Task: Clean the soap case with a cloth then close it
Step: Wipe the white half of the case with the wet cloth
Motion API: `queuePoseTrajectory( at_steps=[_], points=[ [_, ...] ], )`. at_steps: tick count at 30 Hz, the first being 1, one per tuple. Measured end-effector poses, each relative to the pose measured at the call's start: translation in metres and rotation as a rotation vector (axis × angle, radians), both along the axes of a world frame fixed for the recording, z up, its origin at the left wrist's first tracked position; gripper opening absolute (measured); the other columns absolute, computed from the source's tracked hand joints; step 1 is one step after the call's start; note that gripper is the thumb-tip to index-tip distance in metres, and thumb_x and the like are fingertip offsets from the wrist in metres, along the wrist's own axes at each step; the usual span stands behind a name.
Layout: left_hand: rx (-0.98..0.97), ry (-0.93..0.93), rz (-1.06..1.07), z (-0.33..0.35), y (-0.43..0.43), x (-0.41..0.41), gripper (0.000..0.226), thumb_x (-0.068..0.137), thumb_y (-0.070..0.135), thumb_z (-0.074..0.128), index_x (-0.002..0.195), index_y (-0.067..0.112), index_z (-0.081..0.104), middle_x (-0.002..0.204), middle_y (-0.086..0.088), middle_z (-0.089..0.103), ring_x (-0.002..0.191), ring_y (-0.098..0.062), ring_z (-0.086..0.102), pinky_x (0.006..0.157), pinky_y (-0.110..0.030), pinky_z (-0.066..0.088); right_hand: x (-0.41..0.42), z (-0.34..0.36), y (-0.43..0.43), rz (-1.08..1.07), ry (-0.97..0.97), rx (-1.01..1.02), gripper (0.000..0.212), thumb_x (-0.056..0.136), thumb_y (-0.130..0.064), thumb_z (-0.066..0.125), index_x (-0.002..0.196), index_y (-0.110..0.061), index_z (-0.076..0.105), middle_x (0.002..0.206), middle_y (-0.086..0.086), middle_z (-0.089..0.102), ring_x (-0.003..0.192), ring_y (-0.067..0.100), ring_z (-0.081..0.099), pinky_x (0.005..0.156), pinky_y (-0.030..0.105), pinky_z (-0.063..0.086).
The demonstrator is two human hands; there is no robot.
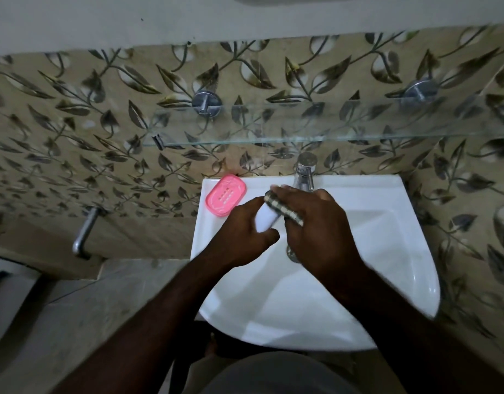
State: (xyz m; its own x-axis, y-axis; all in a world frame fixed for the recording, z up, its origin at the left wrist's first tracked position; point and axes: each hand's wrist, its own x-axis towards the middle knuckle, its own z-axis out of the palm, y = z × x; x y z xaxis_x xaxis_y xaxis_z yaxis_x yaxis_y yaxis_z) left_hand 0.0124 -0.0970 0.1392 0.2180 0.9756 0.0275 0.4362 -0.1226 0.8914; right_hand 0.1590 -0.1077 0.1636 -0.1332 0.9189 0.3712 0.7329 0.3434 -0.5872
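White, smooth plastic forms the half of the soap case (265, 221) now being cleaned: a shallow, rounded shell, held above the basin just left of the tap. It is judged light and rigid, probably slick if wet or soapy, and thin enough to flex or crack under a hard squeeze. Recommended hold: along the long edges, not across the open face.

The left hand (245, 231) grips this half with fingers and thumb curled round its lower end. The right hand (316, 223) presses a checked cloth (286, 213) against its upper side, fingers wrapped over the fabric. The cloth is soft and woven, bunched into a narrow pad.

The pink half (226, 195), an oblong with rounded corners and rows of drain slots, lies flat on the back left corner of the sink (387, 194), apart from both hands. Closing will call for squaring the two halves before pressing.

The sink is glossy white ceramic, a hard landing for a dropped shell. A chrome tap (304, 172) stands at its rear. A glass shelf (302, 132) and leaf-patterned tiles (102, 109) sit above.
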Motion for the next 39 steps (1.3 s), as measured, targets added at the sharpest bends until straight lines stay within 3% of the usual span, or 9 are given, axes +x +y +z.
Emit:
queuePoseTrajectory(
  at_steps=[3,7,14,18,21,26,31,35,39],
  points=[
    [0.012,-0.034,0.011,0.005,0.002,-0.002,0.034,0.066,0.007,0.059,0.091,0.029,0.06,0.069,0.024,0.062,0.056,0.004,0.051,0.052,-0.015,0.039,0.001,-0.004,0.004,0.057,0.067,-0.001,0.057,0.074,0.0,0.049,0.118,-0.029,0.068,0.118,-0.005,0.07,0.092,0.019,0.057,0.082,0.028,0.049],
    [-0.009,-0.061,0.008,0.01,-0.002,0.001,0.042,0.066,0.01,0.059,0.106,0.018,0.065,0.077,0.016,0.065,0.059,-0.001,0.055,0.053,-0.018,0.042,0.019,-0.006,0.02,0.056,0.445,-0.317,0.058,0.075,0.009,0.053,0.095,-0.044,0.067,0.071,-0.003,0.072,0.064,0.013,0.065,0.068,0.033,0.055],
    [0.004,-0.044,0.025,0.012,0.001,0.002,0.023,0.065,0.008,0.059,0.082,0.022,0.061,0.063,0.015,0.056,0.052,-0.001,0.043,0.05,-0.018,0.037,0.008,-0.003,0.008,0.069,0.105,0.04,0.055,0.074,-0.002,0.051,0.122,-0.022,0.067,0.123,-0.004,0.067,0.103,0.01,0.053,0.088,0.017,0.041],
    [0.005,-0.063,0.055,0.016,-0.006,0.005,0.043,0.063,0.008,0.059,0.102,0.024,0.067,0.087,0.019,0.068,0.073,0.0,0.06,0.065,-0.014,0.046,0.02,-0.005,0.019,0.153,0.537,-0.352,0.059,0.079,0.012,0.054,0.11,-0.037,0.066,0.098,-0.001,0.076,0.086,0.01,0.068,0.076,0.016,0.051],
    [0.009,-0.137,0.114,0.014,-0.007,0.004,0.066,0.065,0.008,0.063,0.131,0.014,0.057,0.123,0.008,0.065,0.108,0.005,0.06,0.089,-0.011,0.044,0.032,-0.012,0.024,0.273,0.844,-0.594,0.044,0.084,0.011,0.062,0.113,-0.022,0.069,0.101,0.002,0.075,0.088,0.014,0.069,0.079,0.027,0.054],
    [-0.055,-0.408,0.106,0.017,-0.003,0.001,0.058,0.067,0.013,0.07,0.124,0.026,0.062,0.11,-0.001,0.073,0.101,-0.024,0.068,0.088,-0.043,0.054,0.033,-0.03,0.021,0.463,1.139,-0.873,0.038,0.086,0.003,0.061,0.124,-0.001,0.058,0.116,0.018,0.069,0.104,0.028,0.067,0.084,0.033,0.055],
    [-0.099,-0.398,0.069,0.025,-0.006,-0.003,0.044,0.063,0.024,0.074,0.107,0.026,0.071,0.096,0.006,0.074,0.09,-0.019,0.069,0.08,-0.038,0.054,0.039,-0.015,0.031,0.477,0.859,-0.714,0.038,0.085,0.003,0.067,0.12,-0.013,0.063,0.108,0.001,0.074,0.099,0.015,0.07,0.079,0.021,0.053],
    [-0.182,-0.174,0.002,0.043,0.007,-0.017,0.059,0.063,0.027,0.083,0.118,0.024,0.063,0.107,0.012,0.073,0.099,-0.011,0.069,0.083,-0.032,0.057,0.047,0.004,0.042,0.299,0.218,-0.42,0.044,0.081,-0.015,0.078,0.119,-0.032,0.064,0.087,-0.031,0.06,0.086,0.0,0.061,0.074,0.019,0.046],
    [-0.169,0.061,0.022,0.052,0.017,-0.008,0.025,0.073,0.015,0.082,0.084,0.033,0.067,0.089,-0.004,0.074,0.076,-0.011,0.066,0.073,-0.041,0.055,0.04,0.012,0.044,0.284,-0.015,-0.201,0.044,0.083,-0.018,0.075,0.124,-0.029,0.063,0.109,-0.019,0.066,0.104,0.014,0.053,0.085,0.025,0.043]
  ],
)
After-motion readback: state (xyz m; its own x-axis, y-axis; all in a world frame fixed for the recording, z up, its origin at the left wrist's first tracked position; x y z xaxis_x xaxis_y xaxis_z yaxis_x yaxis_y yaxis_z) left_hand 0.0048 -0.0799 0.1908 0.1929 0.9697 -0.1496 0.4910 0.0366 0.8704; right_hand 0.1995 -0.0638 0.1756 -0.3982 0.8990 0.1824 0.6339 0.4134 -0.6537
